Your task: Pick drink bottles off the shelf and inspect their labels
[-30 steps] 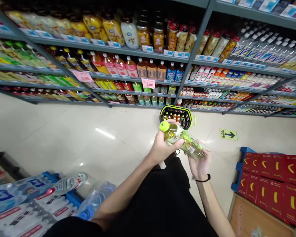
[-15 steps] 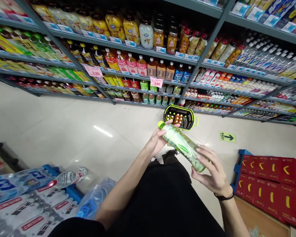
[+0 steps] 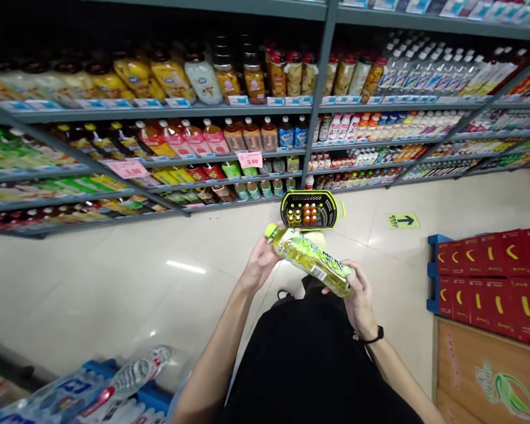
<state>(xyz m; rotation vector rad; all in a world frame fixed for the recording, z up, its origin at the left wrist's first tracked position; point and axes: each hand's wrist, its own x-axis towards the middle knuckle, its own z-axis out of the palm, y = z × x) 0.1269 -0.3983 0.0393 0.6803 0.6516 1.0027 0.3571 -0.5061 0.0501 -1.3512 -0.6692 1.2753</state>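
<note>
A green-labelled drink bottle with a lime-green cap lies slantwise between my two hands, cap end up and to the left. My left hand grips it near the cap, its far fingers hidden behind the bottle. Around the base end, my right hand is closed with its thumb underneath. A barcode on the label faces me. On the floor just beyond the bottle stands a black shopping basket with a lime rim, holding several small bottles with yellow and orange contents.
Shelves full of bottles and jars run across the far side. Red boxes are stacked on a blue pallet to the right, near a brown carton. Shrink-wrapped water bottles lie at lower left. A floor arrow sign is right of the basket.
The bottle has been rolled, so its barcode side now shows. My right hand has gone from open fingers at the base to a closed hold. The view has shifted to the right.
</note>
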